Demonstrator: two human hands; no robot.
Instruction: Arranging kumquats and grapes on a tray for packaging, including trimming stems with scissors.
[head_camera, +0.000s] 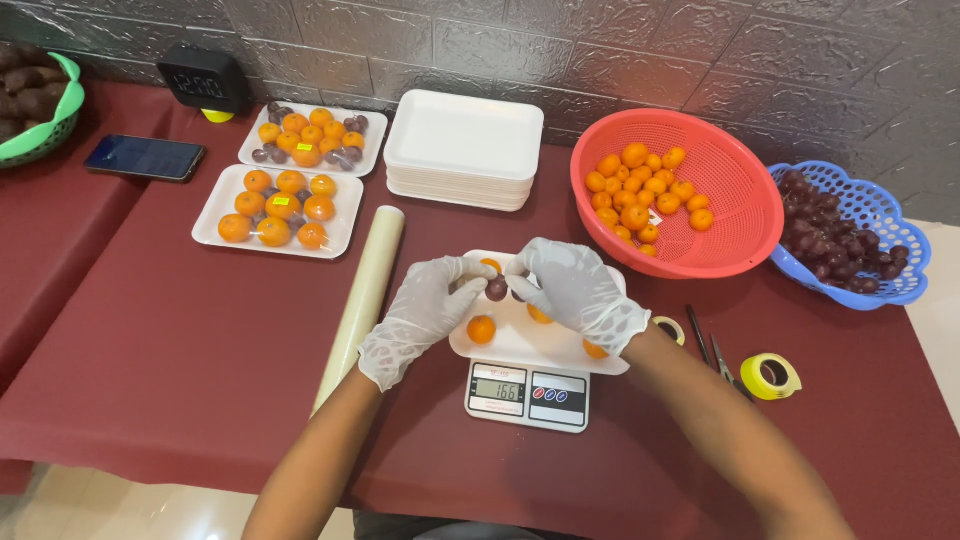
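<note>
A white foam tray (520, 345) is seated on a digital scale (528, 394) near the front edge of the table (180, 340), so that its contents are weighed as fruit is added. A dark grape (497, 289) is pinched between the fingertips of the gloved left hand (420, 315) and the gloved right hand (580, 292) over the tray's rear half, among small oranges (481, 329). The red basket of oranges (735, 215) and the blue basket of grapes (880, 225) are kept toward the right rear corner, within reach

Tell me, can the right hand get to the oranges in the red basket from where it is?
Probably yes. The right hand is over the white tray on the scale, and the red basket sits just beside it, open on top. Nothing stands between them; the oranges lie uncovered.
</note>
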